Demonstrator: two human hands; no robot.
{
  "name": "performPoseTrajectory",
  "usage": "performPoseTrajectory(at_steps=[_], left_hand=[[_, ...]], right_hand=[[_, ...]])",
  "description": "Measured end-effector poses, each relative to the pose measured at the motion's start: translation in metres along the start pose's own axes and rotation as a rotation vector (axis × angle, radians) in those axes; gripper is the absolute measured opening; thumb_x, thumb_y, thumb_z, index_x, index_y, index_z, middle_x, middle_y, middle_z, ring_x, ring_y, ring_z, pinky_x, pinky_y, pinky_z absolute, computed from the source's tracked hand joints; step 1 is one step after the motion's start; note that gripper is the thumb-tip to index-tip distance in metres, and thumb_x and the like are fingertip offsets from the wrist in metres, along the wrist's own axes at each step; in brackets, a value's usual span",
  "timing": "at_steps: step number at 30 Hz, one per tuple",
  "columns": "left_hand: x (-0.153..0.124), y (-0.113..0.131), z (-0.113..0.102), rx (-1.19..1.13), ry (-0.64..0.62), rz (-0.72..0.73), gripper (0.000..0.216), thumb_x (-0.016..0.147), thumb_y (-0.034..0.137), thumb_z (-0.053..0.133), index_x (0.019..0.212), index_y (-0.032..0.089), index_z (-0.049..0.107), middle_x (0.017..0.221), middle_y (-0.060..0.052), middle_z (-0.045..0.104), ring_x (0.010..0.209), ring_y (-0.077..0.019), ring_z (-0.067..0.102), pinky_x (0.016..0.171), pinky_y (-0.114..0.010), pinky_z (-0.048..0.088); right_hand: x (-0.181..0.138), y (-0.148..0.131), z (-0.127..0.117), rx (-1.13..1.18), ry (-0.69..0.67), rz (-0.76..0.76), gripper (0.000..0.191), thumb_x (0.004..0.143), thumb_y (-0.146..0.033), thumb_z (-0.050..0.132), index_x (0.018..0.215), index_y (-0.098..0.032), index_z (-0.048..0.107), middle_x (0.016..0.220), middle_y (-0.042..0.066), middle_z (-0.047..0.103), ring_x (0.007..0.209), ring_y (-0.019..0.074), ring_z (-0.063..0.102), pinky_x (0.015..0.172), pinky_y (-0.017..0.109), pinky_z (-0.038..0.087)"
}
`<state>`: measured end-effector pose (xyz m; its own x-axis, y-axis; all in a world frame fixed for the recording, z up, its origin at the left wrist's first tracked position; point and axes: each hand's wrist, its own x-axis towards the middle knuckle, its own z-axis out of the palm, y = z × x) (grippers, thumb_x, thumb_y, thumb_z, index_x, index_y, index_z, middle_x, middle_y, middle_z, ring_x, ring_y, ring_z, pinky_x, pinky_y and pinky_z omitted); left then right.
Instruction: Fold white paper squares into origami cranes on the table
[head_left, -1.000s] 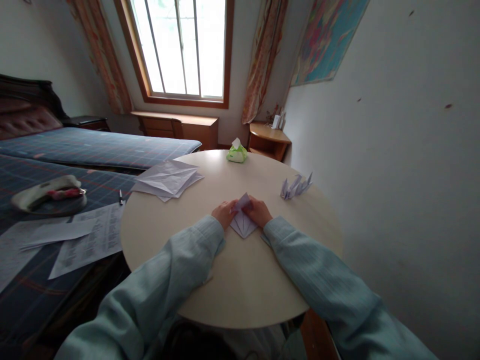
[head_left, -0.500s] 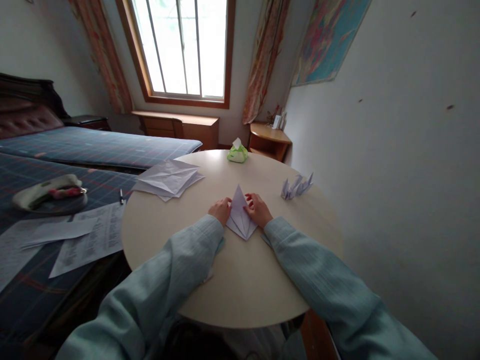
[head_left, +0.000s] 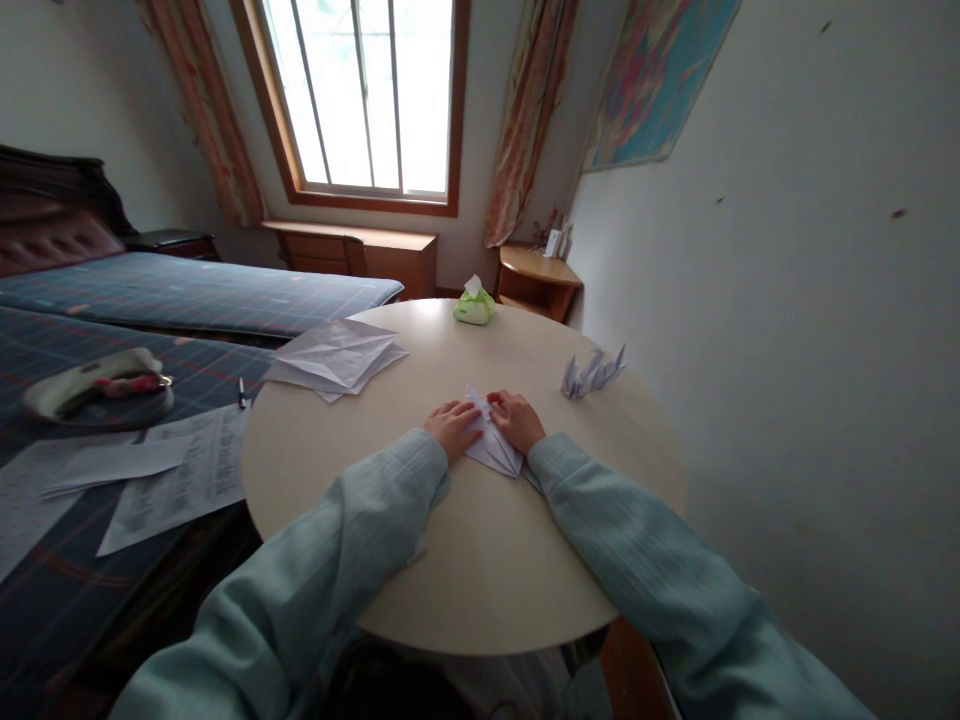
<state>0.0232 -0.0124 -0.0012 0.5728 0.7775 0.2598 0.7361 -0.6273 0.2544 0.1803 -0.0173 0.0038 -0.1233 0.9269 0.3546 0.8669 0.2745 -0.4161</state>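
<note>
A folded sheet of white paper (head_left: 495,450) lies on the round cream table (head_left: 480,560) before me, its narrow tip pointing away and slightly left. My left hand (head_left: 452,428) rests over the paper's left side, fingers stretched out and flat on it. On the right side, my right hand (head_left: 516,420) has bent fingers closed at the paper's edge; the thumb's exact grip is hidden. Both hands cover much of the paper's middle. Creases run across its near part.
Large folded paper sheets (head_left: 337,355) lie at the table's left. Small folded paper figures (head_left: 592,374) stand at the right. A green tissue pack (head_left: 474,305) sits at the far edge. The bed (head_left: 187,290) at left bears printed sheets (head_left: 187,480), a pen (head_left: 241,392) and a pouch (head_left: 97,385).
My left hand has moved right onto the paper and its fingers have flattened. The paper has turned, its tip shifting left and its near corner right. My right hand stays nearly in place.
</note>
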Motion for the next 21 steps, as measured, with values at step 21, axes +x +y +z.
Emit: performPoseTrajectory(at_steps=[21], left_hand=[[-0.002,0.004,-0.002,0.037,-0.077,-0.111,0.047,0.074,0.051,0.036,0.116,0.029,0.039,0.127,0.001,0.037,0.118,-0.0209,0.028,0.097,-0.039,0.024]], right_hand=[[0.002,-0.005,-0.011,-0.233,-0.097,0.286,0.026,0.068,-0.042,0.046,0.068,-0.017,0.052,0.076,0.006,0.058,0.071,0.0151,0.051,0.059,0.024,0.032]])
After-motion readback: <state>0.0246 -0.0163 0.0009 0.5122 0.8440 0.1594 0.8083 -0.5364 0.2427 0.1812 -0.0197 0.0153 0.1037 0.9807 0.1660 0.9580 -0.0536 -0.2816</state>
